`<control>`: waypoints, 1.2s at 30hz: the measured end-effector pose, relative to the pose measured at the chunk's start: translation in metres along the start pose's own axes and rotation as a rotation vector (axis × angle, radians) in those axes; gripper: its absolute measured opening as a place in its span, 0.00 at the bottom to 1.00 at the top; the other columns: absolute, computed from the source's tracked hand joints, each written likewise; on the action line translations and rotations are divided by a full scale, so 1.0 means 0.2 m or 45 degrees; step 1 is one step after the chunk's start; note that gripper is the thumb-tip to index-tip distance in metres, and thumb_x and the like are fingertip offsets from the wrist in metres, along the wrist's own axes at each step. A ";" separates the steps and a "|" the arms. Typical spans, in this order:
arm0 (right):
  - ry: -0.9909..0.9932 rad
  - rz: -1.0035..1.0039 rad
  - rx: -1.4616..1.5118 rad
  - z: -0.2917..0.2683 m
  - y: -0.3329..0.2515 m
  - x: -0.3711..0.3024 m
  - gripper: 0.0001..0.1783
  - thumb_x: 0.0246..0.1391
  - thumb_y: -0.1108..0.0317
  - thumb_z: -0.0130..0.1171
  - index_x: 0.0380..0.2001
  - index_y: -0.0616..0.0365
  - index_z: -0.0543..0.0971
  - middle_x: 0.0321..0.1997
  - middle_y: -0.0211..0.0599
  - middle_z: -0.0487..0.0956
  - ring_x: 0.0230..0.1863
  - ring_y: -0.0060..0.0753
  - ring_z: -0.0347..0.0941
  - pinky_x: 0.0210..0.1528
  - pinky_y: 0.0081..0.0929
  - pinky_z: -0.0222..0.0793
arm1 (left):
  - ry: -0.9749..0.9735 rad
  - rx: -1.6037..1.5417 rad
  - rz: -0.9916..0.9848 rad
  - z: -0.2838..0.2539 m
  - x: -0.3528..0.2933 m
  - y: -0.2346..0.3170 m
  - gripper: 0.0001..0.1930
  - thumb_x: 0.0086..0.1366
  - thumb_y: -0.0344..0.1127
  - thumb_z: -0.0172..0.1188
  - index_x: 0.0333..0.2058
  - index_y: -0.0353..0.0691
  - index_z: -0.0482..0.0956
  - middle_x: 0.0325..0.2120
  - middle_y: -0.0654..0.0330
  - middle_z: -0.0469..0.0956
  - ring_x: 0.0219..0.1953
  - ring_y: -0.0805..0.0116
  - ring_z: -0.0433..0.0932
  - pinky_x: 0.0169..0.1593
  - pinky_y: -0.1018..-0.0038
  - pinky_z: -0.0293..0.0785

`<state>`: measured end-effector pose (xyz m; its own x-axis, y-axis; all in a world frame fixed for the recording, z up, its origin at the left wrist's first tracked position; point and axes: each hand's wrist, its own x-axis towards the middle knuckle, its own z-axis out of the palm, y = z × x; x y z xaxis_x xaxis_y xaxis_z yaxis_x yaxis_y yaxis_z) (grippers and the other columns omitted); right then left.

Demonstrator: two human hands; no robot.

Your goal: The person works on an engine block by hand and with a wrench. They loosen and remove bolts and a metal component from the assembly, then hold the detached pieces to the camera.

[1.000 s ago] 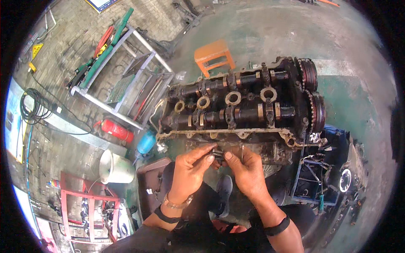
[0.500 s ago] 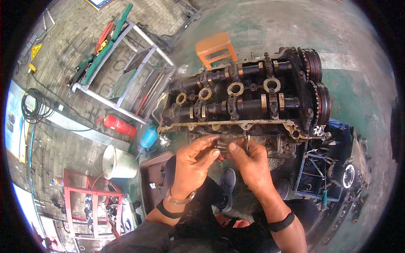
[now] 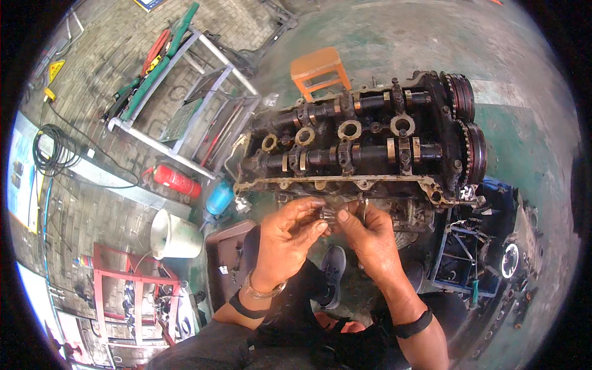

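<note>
My left hand (image 3: 285, 237) pinches a small, shiny metal part (image 3: 328, 214), roughly cylindrical and ribbed, between thumb and fingertips. From the other side, my right hand (image 3: 375, 240) has its thumb against the same part, its fingers curled behind. A thin, bright metal piece (image 3: 365, 208) shows at the right index finger; its kind is unclear. Both hands are just below the near edge of an engine cylinder head (image 3: 320, 183). Its two camshafts (image 3: 314, 161) lie exposed, and toothed sprockets (image 3: 473, 154) stand at the right end. My fingers partly hide the small part.
A blue crate (image 3: 441, 262) with metal parts stands on the right, a brown tray (image 3: 216, 265) lower left. Further left are a white bucket (image 3: 176, 234), red fire extinguisher (image 3: 176, 180), blue bottle (image 3: 219, 198), red rack (image 3: 117, 299) and metal frame (image 3: 148, 143). An orange stool (image 3: 320, 65) stands behind.
The view has shifted slightly, so the engine sits a little further right. Both hands keep hold of the small metal part, which now shows a bit more ribbing.
</note>
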<state>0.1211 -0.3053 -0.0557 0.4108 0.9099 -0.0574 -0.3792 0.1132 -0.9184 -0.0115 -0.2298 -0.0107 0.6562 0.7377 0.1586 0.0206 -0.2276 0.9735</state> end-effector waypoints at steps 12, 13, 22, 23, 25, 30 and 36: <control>-0.092 -0.031 0.225 0.01 -0.01 -0.01 0.08 0.60 0.68 0.56 0.30 0.62 0.75 0.27 0.31 0.78 0.31 0.19 0.71 0.38 0.22 0.68 | -0.095 -0.232 -0.205 -0.05 0.03 -0.01 0.12 0.61 0.23 0.59 0.44 0.31 0.73 0.35 0.58 0.77 0.34 0.70 0.78 0.39 0.74 0.77; -0.107 -0.016 0.245 0.01 -0.01 -0.01 0.08 0.60 0.68 0.56 0.30 0.62 0.75 0.27 0.31 0.78 0.31 0.19 0.71 0.37 0.22 0.68 | -0.123 -0.243 -0.236 -0.05 0.04 -0.01 0.12 0.61 0.23 0.59 0.44 0.32 0.73 0.35 0.58 0.77 0.34 0.70 0.78 0.39 0.74 0.77; -0.039 -0.038 0.059 0.01 0.02 0.00 0.08 0.58 0.69 0.57 0.28 0.62 0.75 0.24 0.26 0.75 0.27 0.17 0.66 0.32 0.21 0.65 | -0.302 0.072 -0.358 -0.14 0.13 0.08 0.14 0.60 0.25 0.60 0.46 0.33 0.73 0.35 0.58 0.78 0.31 0.68 0.79 0.35 0.73 0.78; -0.028 -0.040 0.052 0.01 0.03 0.01 0.08 0.58 0.69 0.58 0.28 0.62 0.75 0.23 0.26 0.75 0.27 0.16 0.66 0.31 0.21 0.64 | -0.261 0.247 -0.323 -0.15 0.16 0.10 0.16 0.60 0.25 0.60 0.47 0.33 0.73 0.35 0.58 0.78 0.31 0.69 0.79 0.34 0.74 0.78; -0.007 -0.084 0.034 0.02 0.03 0.01 0.08 0.57 0.68 0.59 0.28 0.62 0.75 0.22 0.26 0.74 0.26 0.16 0.65 0.29 0.21 0.63 | -0.232 0.266 -0.245 -0.19 0.24 0.15 0.15 0.61 0.26 0.59 0.47 0.33 0.73 0.34 0.58 0.78 0.30 0.69 0.79 0.32 0.76 0.77; 0.004 -0.097 -0.211 0.00 0.01 0.01 0.09 0.56 0.68 0.60 0.32 0.65 0.76 0.25 0.27 0.76 0.29 0.18 0.66 0.32 0.22 0.64 | -0.225 0.515 0.045 -0.23 0.54 0.27 0.12 0.63 0.28 0.58 0.45 0.32 0.74 0.29 0.59 0.78 0.29 0.71 0.78 0.32 0.77 0.75; 0.115 -0.337 -0.366 0.01 -0.04 0.01 0.09 0.55 0.69 0.60 0.30 0.66 0.76 0.21 0.37 0.76 0.25 0.19 0.67 0.29 0.25 0.65 | -0.214 0.733 0.201 -0.10 0.92 0.22 0.12 0.64 0.27 0.56 0.45 0.31 0.75 0.30 0.60 0.79 0.27 0.75 0.76 0.29 0.78 0.73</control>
<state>0.1236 -0.3045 -0.0469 0.5393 0.8240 0.1736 -0.0078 0.2111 -0.9774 0.0955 -0.0917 0.0637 0.7935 0.5676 0.2194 0.2864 -0.6664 0.6884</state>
